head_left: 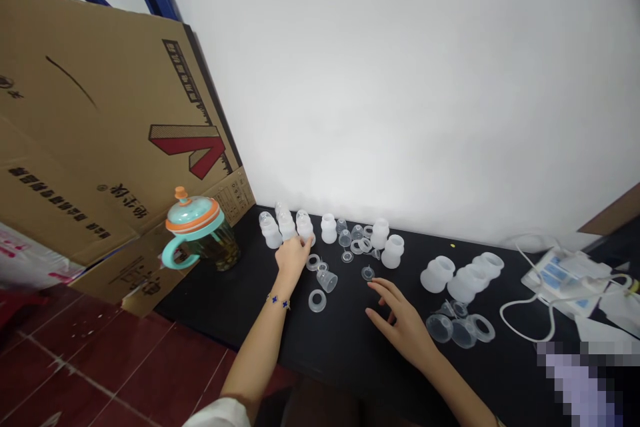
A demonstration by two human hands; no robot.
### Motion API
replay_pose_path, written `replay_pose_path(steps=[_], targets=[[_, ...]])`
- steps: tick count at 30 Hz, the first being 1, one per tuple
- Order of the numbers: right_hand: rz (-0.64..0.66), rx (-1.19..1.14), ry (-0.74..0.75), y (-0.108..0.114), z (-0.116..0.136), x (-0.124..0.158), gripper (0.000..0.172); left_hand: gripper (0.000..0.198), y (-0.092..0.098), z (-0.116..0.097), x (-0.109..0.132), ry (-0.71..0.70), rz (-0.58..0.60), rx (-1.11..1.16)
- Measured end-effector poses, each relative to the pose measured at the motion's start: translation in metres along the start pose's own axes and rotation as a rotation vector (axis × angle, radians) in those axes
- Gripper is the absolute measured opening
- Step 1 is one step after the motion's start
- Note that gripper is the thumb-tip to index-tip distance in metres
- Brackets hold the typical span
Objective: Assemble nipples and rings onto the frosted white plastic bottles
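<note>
My left hand, with a bracelet at the wrist, is closed around the lower part of a small white baby bottle with a clear dome cap. Beside it stand several capped bottles. Over the table, my right hand is open, its fingers apart and holding nothing. Just past its fingertips lies a small clear disc-like part. Between my hands are a clear cap and a clear ring. An uncapped white bottle stands near the wall, with loose clear caps and rings to its right.
A teal-handled pitcher with dark contents stands at the left, before large cardboard. More uncapped bottles and clear parts are on the right. A white cable and a white-and-blue box lie beyond them.
</note>
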State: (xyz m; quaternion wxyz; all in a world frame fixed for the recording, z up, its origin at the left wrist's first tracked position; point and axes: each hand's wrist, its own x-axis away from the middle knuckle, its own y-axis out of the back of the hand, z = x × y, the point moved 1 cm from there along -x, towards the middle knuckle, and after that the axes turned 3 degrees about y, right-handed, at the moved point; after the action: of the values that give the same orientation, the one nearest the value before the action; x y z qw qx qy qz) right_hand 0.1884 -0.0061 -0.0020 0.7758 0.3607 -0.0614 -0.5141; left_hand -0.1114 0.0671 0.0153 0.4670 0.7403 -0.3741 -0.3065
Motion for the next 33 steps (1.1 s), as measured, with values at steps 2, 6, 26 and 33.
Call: replay_pose_path(steps=[2,6,26,33], targets=[[0.007,0.009,-0.002,-0.001,-0.001,0.0,0.04,0.047,-0.001,-0.001,0.001,-0.037,0.03,0.038],[0.017,0.026,-0.005,-0.002,-0.003,0.0,0.039,0.034,-0.006,-0.004,0.003,-0.13,0.08,0.155],[0.044,0.053,-0.013,-0.005,-0.007,0.001,0.034,0.052,-0.025,0.007,-0.019,-0.243,0.057,0.445],[0.077,0.073,-0.016,-0.006,-0.009,0.001,0.035,0.065,-0.034,0.008,-0.03,-0.334,0.146,0.593]])
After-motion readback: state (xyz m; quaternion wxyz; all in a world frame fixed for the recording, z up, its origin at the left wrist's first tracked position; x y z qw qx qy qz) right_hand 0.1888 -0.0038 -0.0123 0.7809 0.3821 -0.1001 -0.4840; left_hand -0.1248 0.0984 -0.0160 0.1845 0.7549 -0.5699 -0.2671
